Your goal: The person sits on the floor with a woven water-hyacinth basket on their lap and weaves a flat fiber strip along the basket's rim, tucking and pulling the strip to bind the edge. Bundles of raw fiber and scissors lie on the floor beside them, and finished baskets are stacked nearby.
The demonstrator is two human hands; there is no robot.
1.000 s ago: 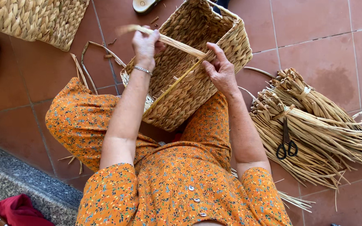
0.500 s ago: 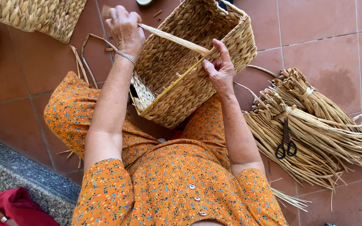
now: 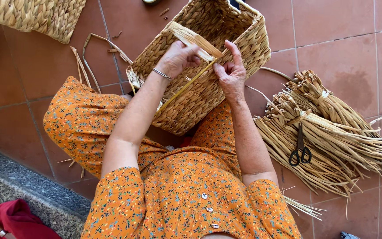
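A rectangular woven straw basket [image 3: 226,26] rests tilted on my lap, which is covered by an orange flowered dress. My left hand [image 3: 177,57], with a thin bracelet at the wrist, grips a flat pale straw strand [image 3: 193,39] that runs along the basket's near rim. My right hand [image 3: 231,73] presses against the basket wall just beside it and pinches the same strand's end. A thin yellow stick [image 3: 186,86] slants down across the basket wall below my hands.
Bundles of dried straw [image 3: 328,128] lie on the red tiles at right, with black scissors [image 3: 299,150] on top. Another woven basket [image 3: 36,15] sits at top left. Loose strands [image 3: 82,62] lie beside my left knee. Red cloth [image 3: 16,217] is at bottom left.
My left hand has swung from far out at the left back in to the basket rim, bringing the strand with it. Both hands now meet at the rim.
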